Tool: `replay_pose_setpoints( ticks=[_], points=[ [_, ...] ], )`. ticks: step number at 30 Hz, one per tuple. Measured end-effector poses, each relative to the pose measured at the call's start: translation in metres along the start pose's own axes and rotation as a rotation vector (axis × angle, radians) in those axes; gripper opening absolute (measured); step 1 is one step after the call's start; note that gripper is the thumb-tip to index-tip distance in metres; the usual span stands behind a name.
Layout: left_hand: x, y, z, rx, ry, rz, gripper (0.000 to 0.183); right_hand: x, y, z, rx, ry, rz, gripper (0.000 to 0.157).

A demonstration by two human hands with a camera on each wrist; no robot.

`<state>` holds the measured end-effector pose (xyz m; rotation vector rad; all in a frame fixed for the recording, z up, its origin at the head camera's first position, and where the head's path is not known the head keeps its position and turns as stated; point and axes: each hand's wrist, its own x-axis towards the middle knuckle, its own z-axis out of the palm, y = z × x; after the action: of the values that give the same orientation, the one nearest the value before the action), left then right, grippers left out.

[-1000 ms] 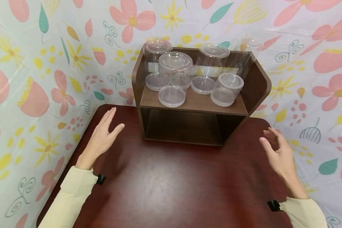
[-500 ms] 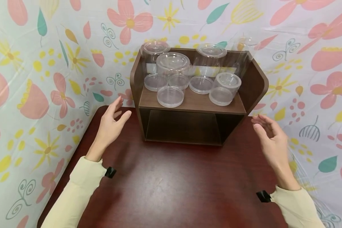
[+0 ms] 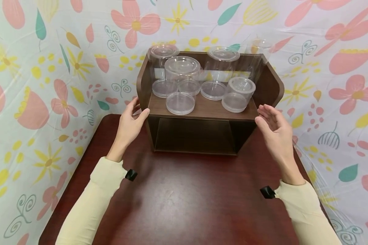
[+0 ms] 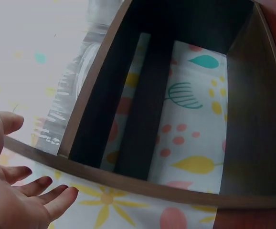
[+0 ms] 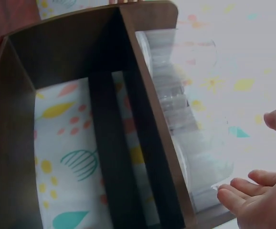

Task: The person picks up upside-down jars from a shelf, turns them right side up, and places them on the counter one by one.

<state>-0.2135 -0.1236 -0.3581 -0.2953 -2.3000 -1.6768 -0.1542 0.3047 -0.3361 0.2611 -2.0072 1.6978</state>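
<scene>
A dark brown wooden shelf unit [image 3: 208, 108] stands at the back of the table, several clear lidded plastic jars [image 3: 181, 102] on its upper board. My left hand [image 3: 129, 126] is at the unit's left side panel [image 3: 143, 90], thumb in front and fingers toward the outer side. In the left wrist view the fingers [image 4: 42, 188] and thumb are spread around that panel's edge, gripping nothing. My right hand [image 3: 277, 134] hovers by the right side panel [image 3: 268, 86], fingers loosely bent. The right wrist view shows that hand [image 5: 267, 200] beside the jars, holding nothing.
A dark red wooden table [image 3: 184, 197] spreads out in front of the unit. Flower-printed cloth [image 3: 64, 51] hangs behind and at both sides. The lower compartment [image 3: 196, 136] faces me. A tall clear jar [image 3: 257, 58] stands at the upper board's back right corner.
Both hands have moved inward and forward, from apart over the table to the two sides of the shelf unit. The jars keep their places on the upper board.
</scene>
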Motion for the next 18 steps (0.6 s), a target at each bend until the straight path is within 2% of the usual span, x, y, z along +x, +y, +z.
replay_pose_setpoints(
  ticks=[8,18],
  points=[
    [0.011,-0.001,0.006,0.006,-0.003,-0.005,0.063,0.017,-0.002,0.015,-0.074,0.029,-0.002,0.053],
    [0.015,-0.009,0.011,0.031,-0.003,-0.027,0.057,0.04,0.001,0.03,-0.122,0.091,-0.009,0.063]
  ],
)
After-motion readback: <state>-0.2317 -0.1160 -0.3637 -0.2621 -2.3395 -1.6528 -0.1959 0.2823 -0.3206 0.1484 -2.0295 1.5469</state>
